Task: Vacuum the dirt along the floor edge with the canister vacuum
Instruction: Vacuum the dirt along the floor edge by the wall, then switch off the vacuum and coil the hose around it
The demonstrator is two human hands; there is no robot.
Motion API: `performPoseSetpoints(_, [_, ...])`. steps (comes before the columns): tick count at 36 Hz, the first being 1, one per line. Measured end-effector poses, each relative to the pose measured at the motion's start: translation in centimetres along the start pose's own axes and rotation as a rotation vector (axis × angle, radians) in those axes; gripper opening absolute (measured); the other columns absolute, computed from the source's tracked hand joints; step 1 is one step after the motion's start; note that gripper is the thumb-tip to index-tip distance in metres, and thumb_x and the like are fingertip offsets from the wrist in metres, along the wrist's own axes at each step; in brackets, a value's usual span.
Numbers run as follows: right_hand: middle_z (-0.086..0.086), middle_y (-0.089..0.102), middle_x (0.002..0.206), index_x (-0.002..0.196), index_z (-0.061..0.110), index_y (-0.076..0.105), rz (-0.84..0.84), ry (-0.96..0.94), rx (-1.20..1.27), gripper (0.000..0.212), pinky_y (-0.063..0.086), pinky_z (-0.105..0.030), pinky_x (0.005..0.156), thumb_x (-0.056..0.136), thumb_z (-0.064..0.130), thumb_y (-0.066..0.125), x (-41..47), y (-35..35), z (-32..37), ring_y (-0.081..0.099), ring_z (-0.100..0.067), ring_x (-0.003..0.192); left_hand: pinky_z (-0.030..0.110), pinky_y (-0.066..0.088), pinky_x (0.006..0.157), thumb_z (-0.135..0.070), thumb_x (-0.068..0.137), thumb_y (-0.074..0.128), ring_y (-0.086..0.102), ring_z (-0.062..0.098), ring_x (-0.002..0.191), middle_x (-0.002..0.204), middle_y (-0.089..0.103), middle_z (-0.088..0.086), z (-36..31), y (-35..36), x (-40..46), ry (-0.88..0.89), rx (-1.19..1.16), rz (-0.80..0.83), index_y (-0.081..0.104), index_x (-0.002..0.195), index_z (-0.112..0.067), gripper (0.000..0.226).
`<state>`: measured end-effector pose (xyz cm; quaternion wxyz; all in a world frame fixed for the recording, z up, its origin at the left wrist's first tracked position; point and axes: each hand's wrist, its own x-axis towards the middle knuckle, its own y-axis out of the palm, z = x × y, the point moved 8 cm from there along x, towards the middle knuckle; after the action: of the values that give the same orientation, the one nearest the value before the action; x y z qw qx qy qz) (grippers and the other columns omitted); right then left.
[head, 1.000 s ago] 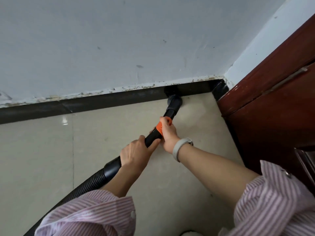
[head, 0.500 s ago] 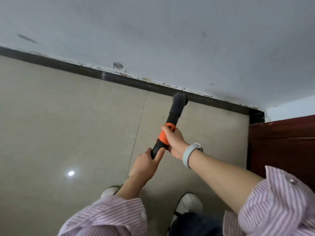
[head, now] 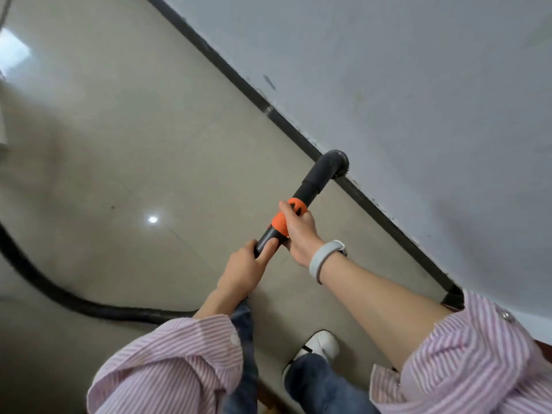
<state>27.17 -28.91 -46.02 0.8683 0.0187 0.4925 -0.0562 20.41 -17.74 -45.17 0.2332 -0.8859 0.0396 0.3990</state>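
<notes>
The black vacuum wand (head: 313, 182) ends in a round brush nozzle (head: 339, 165) that presses against the black skirting strip (head: 388, 225) where the beige floor meets the pale wall. My right hand (head: 298, 231) grips the wand's orange collar (head: 282, 222). Just below it, my left hand (head: 248, 268) holds the black tube. The ribbed black hose (head: 74, 303) curves across the floor at the left and disappears behind my left sleeve. The canister itself is out of view.
My white shoe (head: 321, 346) and jeans stand on the tiles below the hands. The skirting runs diagonally from top centre to the right edge. A dark red panel (head: 543, 345) shows at the far right. Bright reflections lie on the glossy floor (head: 119, 144).
The nozzle has slid left along the skirting, away from the corner by the red furniture. My view has swung left and tilted, so the hose on the floor now shows.
</notes>
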Motion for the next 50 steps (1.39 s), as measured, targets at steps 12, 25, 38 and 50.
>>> performPoseSetpoints(12, [-0.002, 0.048, 0.072, 0.096, 0.013, 0.044, 0.28, -0.134, -0.257, 0.019, 0.053, -0.044, 0.08, 0.09, 0.021, 0.06, -13.0, 22.6, 6.3, 0.054, -0.016, 0.064, 0.037, 0.044, 0.068, -0.051, 0.095, 0.042, 0.055, 0.022, 0.071, 0.087, 0.065, 0.016, 2.3, -21.5, -9.6, -0.06, -0.335, -0.186, 0.054, 0.098, -0.006, 0.047])
performPoseSetpoints(25, [0.0, 0.047, 0.067, 0.087, 0.016, 0.047, 0.538, -0.141, -0.416, 0.014, 0.054, -0.04, 0.078, 0.094, 0.022, 0.058, -20.5, 40.5, 10.7, 0.053, -0.013, 0.059, 0.04, 0.048, 0.066, -0.046, 0.096, 0.045, 0.055, 0.018, 0.066, 0.079, 0.061, 0.007, 3.9, -37.8, -13.4, -0.057, -0.43, -0.36, 0.048, 0.094, -0.021, 0.025])
performPoseSetpoints(38, [-0.005, 0.056, 0.087, 0.1, 0.011, 0.053, 0.608, -0.065, -0.512, 0.017, 0.052, -0.035, 0.073, 0.094, 0.025, 0.058, -16.9, 58.7, 22.4, 0.059, -0.018, 0.081, 0.046, 0.053, 0.075, -0.055, 0.092, 0.045, 0.064, 0.03, 0.075, 0.082, 0.067, 0.012, 0.6, -56.4, -4.3, -0.186, -0.485, -0.532, 0.051, 0.094, -0.015, 0.04])
performPoseSetpoints(50, [-0.011, 0.057, 0.103, 0.115, 0.005, 0.051, 0.723, -0.109, -0.681, 0.031, 0.054, -0.036, 0.081, 0.094, 0.028, 0.057, -16.0, 77.7, 29.1, 0.058, -0.028, 0.104, 0.045, 0.054, 0.074, -0.062, 0.089, 0.041, 0.065, 0.026, 0.072, 0.08, 0.067, 0.007, 1.7, -73.6, 1.2, -0.28, -0.503, -0.714, 0.052, 0.094, -0.018, 0.046])
